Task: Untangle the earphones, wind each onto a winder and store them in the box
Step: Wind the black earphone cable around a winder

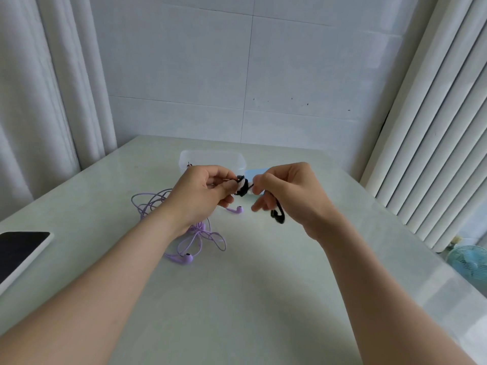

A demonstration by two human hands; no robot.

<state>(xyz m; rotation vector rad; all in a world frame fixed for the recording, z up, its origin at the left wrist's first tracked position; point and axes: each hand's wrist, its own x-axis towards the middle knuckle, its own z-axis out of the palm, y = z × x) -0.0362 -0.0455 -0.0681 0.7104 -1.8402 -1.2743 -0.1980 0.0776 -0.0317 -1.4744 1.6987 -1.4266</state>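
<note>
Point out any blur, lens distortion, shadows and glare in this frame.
Head view: soft, even light, with only faint shadows on the table under the forearms; the wide-angle lens bows the curtain and ribbed panel at the edges; the right hand's lower fingers and the dangling black earphones are motion-blurred; the purple earphones look sharp; a pale sheen lies along the table's right edge.

Glossy smooth table (pixel 263 285), translucent plastic box (pixel 210 157), rubbery purple earphones (pixel 195 241).
</note>
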